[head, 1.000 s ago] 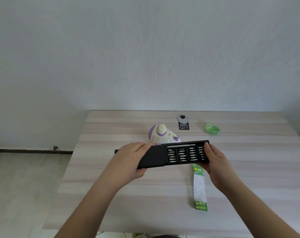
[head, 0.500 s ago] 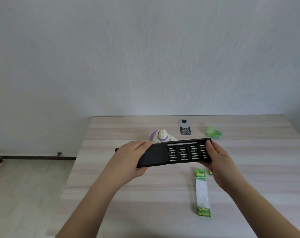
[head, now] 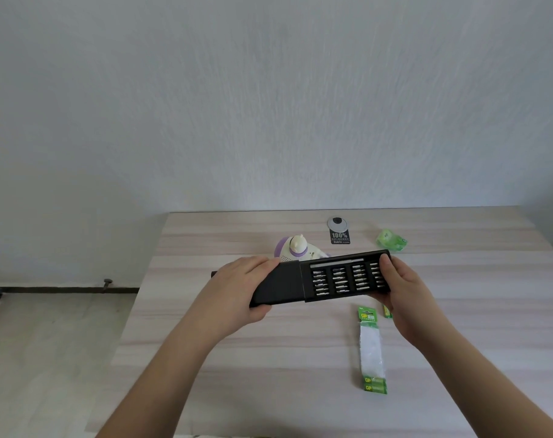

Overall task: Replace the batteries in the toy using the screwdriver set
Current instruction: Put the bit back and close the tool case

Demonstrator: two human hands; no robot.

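I hold a black screwdriver set above the table. My left hand (head: 237,290) grips its outer sleeve (head: 276,284). My right hand (head: 401,292) grips the right end of the inner tray (head: 344,276), which is slid partway out and shows rows of silver bits and a long driver slot. Behind the case stands a white and purple toy (head: 295,248), partly hidden by it. A strip of green batteries (head: 371,349) in clear wrap lies on the table below my right hand.
A wooden table (head: 269,358) stands against a pale wall. At its back lie a round grey disc with a black "100%" tag (head: 339,230) and a crumpled green wrapper (head: 391,240). A small green piece (head: 386,310) peeks from under my right wrist. Floor lies to the left.
The tray has stayed slid out about the same amount. Both hands and the case kept their hold. The camera tilted slightly, shifting the scene a little lower in view.
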